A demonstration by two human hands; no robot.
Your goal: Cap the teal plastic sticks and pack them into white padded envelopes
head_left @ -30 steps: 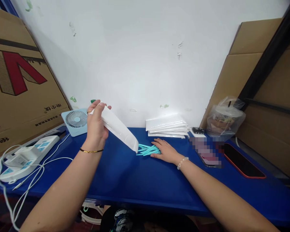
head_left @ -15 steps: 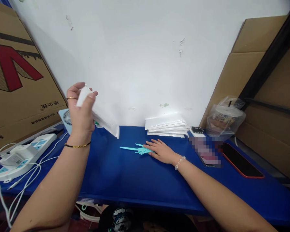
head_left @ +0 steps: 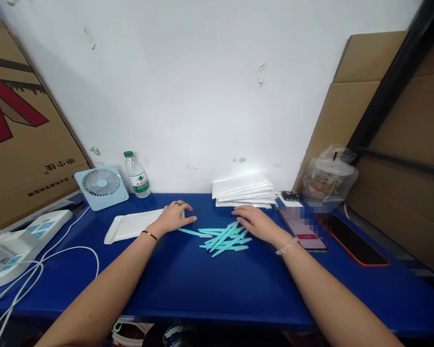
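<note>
A loose pile of slim turquoise sticks with paler ends, which look like eyebrow razors (head_left: 224, 239), lies criss-cross on the blue table. Just left of it, my left hand (head_left: 173, 217) rests on the right end of a flat white padded envelope (head_left: 133, 225), thumb out and fingers apart. One stick lies apart from the pile, its left end near that hand. My right hand (head_left: 255, 221) is at the pile's upper right edge, palm down with fingers stretched out and nothing visibly gripped. Behind it, a stack of white padded envelopes (head_left: 244, 193) leans near the wall.
A light blue fan (head_left: 101, 185) and a water bottle (head_left: 136, 176) stand at the back left, with a power strip (head_left: 32, 241) and cables in front. To the right are two phones (head_left: 305, 231) (head_left: 359, 241) and a bagged drink cup (head_left: 329, 178).
My left hand has come down from the air, and the envelope it held lies flat on the table. My right hand has shifted slightly right, uncovering the spread-out turquoise pile.
</note>
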